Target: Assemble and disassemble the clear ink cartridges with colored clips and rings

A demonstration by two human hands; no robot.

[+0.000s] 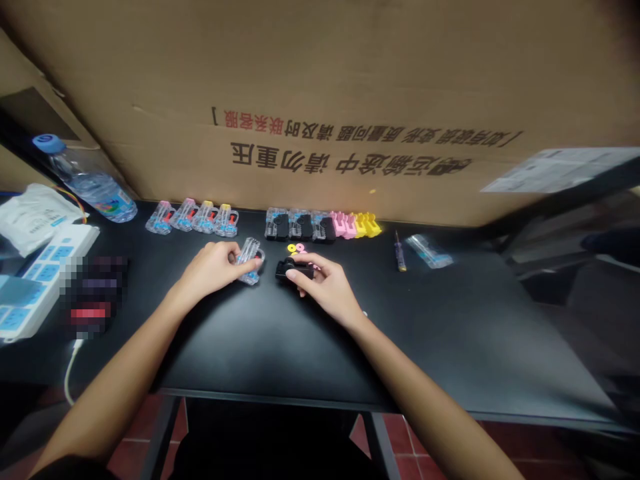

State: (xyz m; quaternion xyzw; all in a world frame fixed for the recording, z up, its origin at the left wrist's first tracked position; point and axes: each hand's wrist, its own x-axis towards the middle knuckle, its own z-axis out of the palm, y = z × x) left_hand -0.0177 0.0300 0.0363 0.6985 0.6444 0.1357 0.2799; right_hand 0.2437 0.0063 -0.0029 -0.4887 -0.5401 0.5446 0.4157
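"What have the hands got?"

"The left hand is closed around a clear plastic cartridge, pinching it by the fingertips low over the table. The right hand is curled over a small black part, gripped between thumb and fingers. The two pieces sit just beside each other at the middle of the table. I can't tell whether they touch."

"What's around them?"

"Just past the black part at twelve o'clock lie a yellow ring and a pink ring. Beyond those is a row of black-and-clear cartridges, then pink clips and yellow clips at one o'clock. Four clear cartridges line up at eleven. A screwdriver and a clear packet lie at two to three. Off at nine and ten are a power strip, a white pouch and a water bottle on its side."

"Room to move?"

"A cardboard box walls off twelve o'clock, right behind the rows. Towards six the dark top runs to its front edge under the forearms. The widest stretch opens at four o'clock."
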